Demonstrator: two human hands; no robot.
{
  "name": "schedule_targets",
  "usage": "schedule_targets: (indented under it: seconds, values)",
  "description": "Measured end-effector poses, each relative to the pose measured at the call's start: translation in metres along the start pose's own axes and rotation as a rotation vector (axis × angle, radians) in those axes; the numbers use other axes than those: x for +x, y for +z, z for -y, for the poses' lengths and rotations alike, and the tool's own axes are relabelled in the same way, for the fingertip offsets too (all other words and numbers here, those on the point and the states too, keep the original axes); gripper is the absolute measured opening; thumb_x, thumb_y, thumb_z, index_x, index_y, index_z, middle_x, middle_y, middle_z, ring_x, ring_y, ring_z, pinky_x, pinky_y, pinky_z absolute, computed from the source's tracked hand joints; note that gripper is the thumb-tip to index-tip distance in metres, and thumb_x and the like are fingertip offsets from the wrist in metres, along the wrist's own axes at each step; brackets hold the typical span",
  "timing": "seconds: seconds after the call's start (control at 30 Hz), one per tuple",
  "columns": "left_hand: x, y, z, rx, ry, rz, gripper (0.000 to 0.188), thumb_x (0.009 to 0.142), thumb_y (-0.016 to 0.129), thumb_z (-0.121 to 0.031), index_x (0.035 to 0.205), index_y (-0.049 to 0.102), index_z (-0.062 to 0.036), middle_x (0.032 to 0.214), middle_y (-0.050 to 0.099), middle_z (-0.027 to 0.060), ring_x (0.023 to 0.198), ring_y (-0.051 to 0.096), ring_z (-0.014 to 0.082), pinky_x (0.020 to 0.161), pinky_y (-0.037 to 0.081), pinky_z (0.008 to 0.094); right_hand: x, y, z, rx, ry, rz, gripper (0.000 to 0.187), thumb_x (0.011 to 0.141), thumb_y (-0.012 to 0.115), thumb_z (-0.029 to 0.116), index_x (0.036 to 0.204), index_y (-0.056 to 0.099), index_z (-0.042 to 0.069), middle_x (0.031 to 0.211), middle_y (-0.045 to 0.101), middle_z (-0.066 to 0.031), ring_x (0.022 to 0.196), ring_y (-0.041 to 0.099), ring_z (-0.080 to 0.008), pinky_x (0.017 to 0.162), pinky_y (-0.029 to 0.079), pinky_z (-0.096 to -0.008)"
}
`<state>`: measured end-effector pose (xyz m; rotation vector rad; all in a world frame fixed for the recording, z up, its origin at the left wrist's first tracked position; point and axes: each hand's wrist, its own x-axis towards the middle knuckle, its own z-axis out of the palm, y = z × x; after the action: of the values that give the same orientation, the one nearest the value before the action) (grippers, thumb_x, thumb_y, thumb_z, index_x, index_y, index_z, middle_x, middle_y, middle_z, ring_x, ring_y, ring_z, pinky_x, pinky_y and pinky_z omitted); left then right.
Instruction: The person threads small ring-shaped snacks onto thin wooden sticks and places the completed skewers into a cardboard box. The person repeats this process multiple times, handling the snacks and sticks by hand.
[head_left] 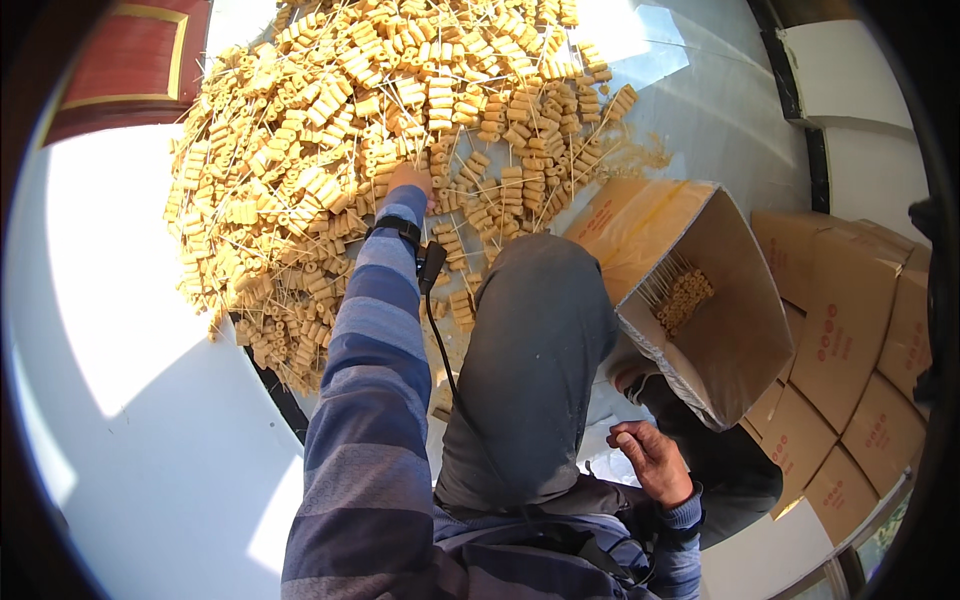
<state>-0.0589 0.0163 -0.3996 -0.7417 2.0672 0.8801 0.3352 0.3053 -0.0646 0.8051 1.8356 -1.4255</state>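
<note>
A large heap of tan, ring-like rolls threaded on thin sticks (300, 185) spreads over the pale surface in front of me. My left hand (410, 183) reaches into the near middle of this heap, touching the skewers; its fingers are mostly hidden among them. Close to my body, beside my bent knee, my right hand (652, 462) is held with its fingers curled in; whether anything small is inside cannot be seen. An open cardboard box (735, 290) tilts toward me on the right, and a bundle of similar skewers (685, 300) lies inside it.
Stacked brown cartons (845, 300) stand to the right, behind the open box. A red panel with a gold border (130, 55) is at the far left. From a black strap on my left wrist, a dark cable (445, 345) runs back across my leg.
</note>
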Motion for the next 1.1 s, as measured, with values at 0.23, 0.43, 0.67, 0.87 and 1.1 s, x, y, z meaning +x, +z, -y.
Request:
schedule_targets:
  seconds: [0.23, 0.43, 0.67, 0.87, 1.1]
  values:
    - [-0.002, -0.011, -0.017, 0.303, -0.023, 0.093, 0.039, 0.098, 0.056, -0.03, 0.09, 0.069, 0.0065, 0.083, 0.074, 0.0164, 0.068, 0.074, 0.0277, 0.064, 0.058, 0.0394, 0.012, 0.007, -0.006, -0.011, -0.012, -0.011, 0.019, 0.101, 0.064, 0.017, 0.109, 0.067, 0.0, 0.095, 0.072, -0.0105, 0.089, 0.069, -0.0179, 0.08, 0.053, -0.0295]
    - [0.011, 0.003, -0.008, 0.957, 0.177, -0.053, 0.035, 0.097, 0.054, -0.028, 0.095, 0.075, -0.0011, 0.076, 0.074, 0.0144, 0.076, 0.073, 0.0308, 0.072, 0.057, 0.0441, 0.003, 0.008, -0.011, -0.042, -0.007, -0.059, 0.018, 0.1, 0.065, 0.016, 0.108, 0.067, 0.001, 0.094, 0.071, -0.0121, 0.087, 0.069, -0.0207, 0.078, 0.053, -0.0302]
    - [-0.04, -0.027, 0.019, 0.355, 0.066, 0.246, 0.047, 0.102, 0.042, -0.033, 0.085, 0.07, 0.0002, 0.068, 0.072, 0.0117, 0.055, 0.067, 0.0233, 0.055, 0.055, 0.0373, 0.007, 0.013, -0.003, -0.136, -0.108, -0.054, 0.018, 0.099, 0.064, 0.017, 0.108, 0.067, 0.002, 0.093, 0.07, -0.0136, 0.085, 0.07, -0.0268, 0.076, 0.054, -0.0326]
    - [-0.139, -0.091, 0.066, 0.137, 0.187, 0.364, 0.04, 0.103, 0.043, -0.036, 0.09, 0.06, -0.0019, 0.061, 0.066, 0.0104, 0.046, 0.059, 0.0177, 0.044, 0.047, 0.0303, 0.01, 0.016, 0.021, -0.162, -0.219, -0.024, 0.019, 0.099, 0.063, 0.017, 0.11, 0.068, 0.002, 0.097, 0.072, -0.0131, 0.088, 0.07, -0.0258, 0.079, 0.054, -0.0319]
    - [-0.295, -0.166, 0.057, 0.029, 0.338, 0.418, 0.044, 0.105, 0.046, -0.044, 0.089, 0.059, -0.0047, 0.056, 0.058, 0.0023, 0.044, 0.053, 0.0104, 0.044, 0.044, 0.025, -0.012, 0.03, 0.064, 0.06, -0.326, 0.109, 0.025, 0.106, 0.053, 0.016, 0.12, 0.062, -0.002, 0.108, 0.07, -0.0099, 0.101, 0.068, -0.0176, 0.092, 0.053, -0.0312]
